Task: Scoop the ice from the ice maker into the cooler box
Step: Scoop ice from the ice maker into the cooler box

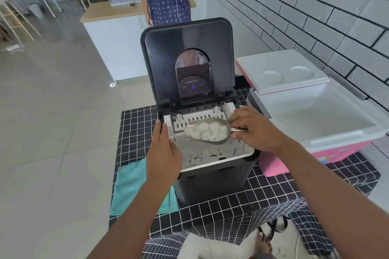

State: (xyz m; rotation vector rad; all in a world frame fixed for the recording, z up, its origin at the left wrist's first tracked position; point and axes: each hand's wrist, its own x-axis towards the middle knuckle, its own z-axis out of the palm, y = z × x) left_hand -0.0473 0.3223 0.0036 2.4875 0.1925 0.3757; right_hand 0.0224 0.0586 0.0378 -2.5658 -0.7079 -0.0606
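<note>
Right hand grips ice-filled scoop; cooler box adjacent.

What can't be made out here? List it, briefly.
- Scoop handle, head view: the right hand grips it and covers most of it.
- Ice maker basket floor: partly hidden under scoop and left hand.
- Cooler box near inner wall: hidden by its own rim.
- Control panel icons: too small.

Bare forearms, no sleeves; left hand, right hand (ringless, ungloved)
</note>
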